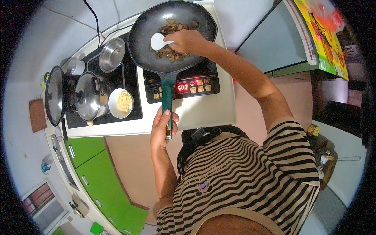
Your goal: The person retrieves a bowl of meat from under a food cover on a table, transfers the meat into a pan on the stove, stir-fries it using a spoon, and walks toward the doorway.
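Note:
My left hand [161, 127] is wrapped round the green handle [167, 94] of a dark frying pan [139, 49]. The pan rests on an induction cooker [215, 80] whose red display reads 500. Over the pan, my right hand [187, 41] grips a small white spoon [158, 41], its bowl pointing left. Browned pieces of food [172, 55] lie in the pan, above and below the spoon in view. Part of the spoon's handle is hidden by my right fingers.
Left of the cooker, a white bowl [113, 103] holds yellow food, near an empty steel bowl [112, 55] and a lidded pot [87, 96]. Another lid [55, 96] stands at the far left. Green cabinets [98, 172] are below; a grey appliance [270, 39] is at right.

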The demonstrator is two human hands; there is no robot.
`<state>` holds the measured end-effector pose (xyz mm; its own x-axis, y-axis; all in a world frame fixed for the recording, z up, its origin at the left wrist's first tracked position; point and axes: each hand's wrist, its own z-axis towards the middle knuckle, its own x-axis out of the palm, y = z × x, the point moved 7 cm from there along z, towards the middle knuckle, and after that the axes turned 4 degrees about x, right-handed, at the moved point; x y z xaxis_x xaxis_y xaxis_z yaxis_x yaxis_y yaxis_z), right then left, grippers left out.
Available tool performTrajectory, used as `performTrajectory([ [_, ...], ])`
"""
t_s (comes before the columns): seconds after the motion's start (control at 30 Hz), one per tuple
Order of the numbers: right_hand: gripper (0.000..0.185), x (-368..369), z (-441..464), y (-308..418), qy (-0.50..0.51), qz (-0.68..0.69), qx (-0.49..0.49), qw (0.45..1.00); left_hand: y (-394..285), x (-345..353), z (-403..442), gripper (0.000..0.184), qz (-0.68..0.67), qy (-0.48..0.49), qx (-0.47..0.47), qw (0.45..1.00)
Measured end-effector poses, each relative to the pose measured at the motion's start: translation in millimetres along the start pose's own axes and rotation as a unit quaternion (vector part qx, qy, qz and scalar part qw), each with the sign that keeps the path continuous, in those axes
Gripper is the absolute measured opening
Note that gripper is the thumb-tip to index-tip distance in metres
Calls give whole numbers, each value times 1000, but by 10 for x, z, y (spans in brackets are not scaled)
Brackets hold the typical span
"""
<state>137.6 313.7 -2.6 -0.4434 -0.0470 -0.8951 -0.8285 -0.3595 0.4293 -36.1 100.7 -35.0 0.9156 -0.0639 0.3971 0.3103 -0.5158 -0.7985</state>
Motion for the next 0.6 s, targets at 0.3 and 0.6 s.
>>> performTrajectory([
  [0.3,27,-293,91,-350,-30,-59,73,995,9,-28,8,32,-5,-2,8,1000],
  [0.6,27,-474,-194,-573,-30,-97,119,988,-22,-2,-6,34,-4,-6,7,1000],
])
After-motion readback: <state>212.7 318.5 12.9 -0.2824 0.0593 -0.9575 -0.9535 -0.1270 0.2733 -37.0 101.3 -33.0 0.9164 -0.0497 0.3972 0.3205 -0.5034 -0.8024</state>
